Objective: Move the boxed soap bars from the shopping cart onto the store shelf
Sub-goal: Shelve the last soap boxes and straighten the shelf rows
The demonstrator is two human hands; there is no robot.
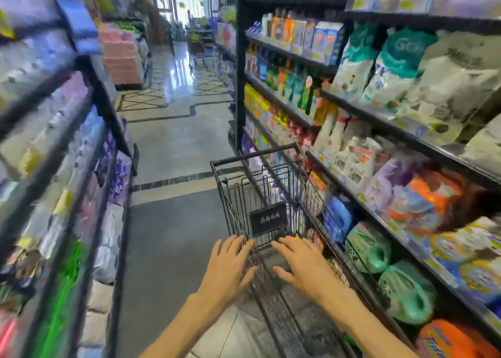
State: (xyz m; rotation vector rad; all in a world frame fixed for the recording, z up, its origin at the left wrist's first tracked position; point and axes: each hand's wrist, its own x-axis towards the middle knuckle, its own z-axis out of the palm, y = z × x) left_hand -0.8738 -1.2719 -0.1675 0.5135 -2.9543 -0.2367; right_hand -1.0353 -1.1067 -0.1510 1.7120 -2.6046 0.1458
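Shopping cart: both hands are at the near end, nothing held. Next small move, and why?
Probably close both hands on the cart's near rail. The left hand and right hand lie with fingers spread and straight over the shopping cart, holding nothing. No soap boxes can be made out in the basket through the blur, so reaching in looks premature.

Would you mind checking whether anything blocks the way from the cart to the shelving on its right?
Nothing visible does: the shopping cart stands right beside the shelf, open-topped. Both hands hover at its near end. No soap boxes are discernible.
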